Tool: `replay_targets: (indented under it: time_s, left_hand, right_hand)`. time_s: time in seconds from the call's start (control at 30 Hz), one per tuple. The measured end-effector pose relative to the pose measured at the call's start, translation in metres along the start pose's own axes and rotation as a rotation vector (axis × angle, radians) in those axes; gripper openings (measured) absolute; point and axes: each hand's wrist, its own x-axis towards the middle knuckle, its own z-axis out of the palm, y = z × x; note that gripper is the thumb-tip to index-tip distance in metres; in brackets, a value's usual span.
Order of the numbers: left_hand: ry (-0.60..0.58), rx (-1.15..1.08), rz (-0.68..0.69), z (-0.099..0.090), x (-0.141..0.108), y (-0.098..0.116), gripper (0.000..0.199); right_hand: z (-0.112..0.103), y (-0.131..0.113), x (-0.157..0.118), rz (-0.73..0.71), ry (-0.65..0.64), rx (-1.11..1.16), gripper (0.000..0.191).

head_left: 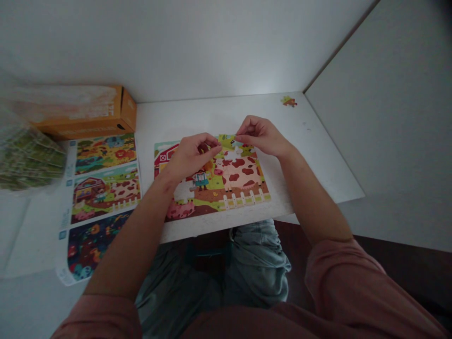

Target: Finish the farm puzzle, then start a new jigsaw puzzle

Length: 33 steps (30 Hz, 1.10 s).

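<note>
A farm jigsaw puzzle [237, 173] lies on the white table, showing a brown-spotted cow, a barn and a fence. My left hand [192, 155] curls over the puzzle's middle, its fingertips near an orange patch, and I cannot tell whether it holds a piece. My right hand [259, 136] pinches a green jigsaw piece [226, 140] at the puzzle's top edge. One loose jigsaw piece [288, 101] lies apart near the table's far right corner, out of reach of both fingertips.
A printed sheet of puzzle pictures [106, 190] lies left of the puzzle. Behind it stands an orange cardboard box [81, 113], and a clear plastic bag of green pieces [28, 160] lies at far left. White walls [384, 117] bound the table's far and right sides.
</note>
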Motion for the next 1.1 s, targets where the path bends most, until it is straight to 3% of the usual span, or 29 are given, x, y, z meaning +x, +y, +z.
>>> replay_targets:
  time_s: [0.1, 0.33, 0.6, 0.83, 1.1]
  left_hand:
    - [-0.002, 0.053, 0.004, -0.001, -0.001, -0.001, 0.026]
    - [-0.133, 0.272, 0.090, 0.001, -0.003, 0.000, 0.030]
    - [-0.226, 0.363, 0.159, 0.001, -0.006, -0.005, 0.026]
    - [-0.294, 0.362, 0.296, -0.002, -0.003, 0.000, 0.025]
    - [-0.355, 0.357, 0.288, -0.003, -0.003, -0.003, 0.026]
  right_hand:
    - [-0.005, 0.002, 0.000, 0.034, -0.029, -0.043, 0.015]
    - [-0.010, 0.008, -0.003, 0.112, -0.107, -0.281, 0.013]
    - [-0.014, 0.002, -0.003, 0.056, -0.117, -0.509, 0.021]
    - [-0.015, 0.006, -0.006, 0.105, -0.209, -0.520, 0.028]
    - [-0.016, 0.003, -0.005, 0.057, -0.261, -0.553, 0.017]
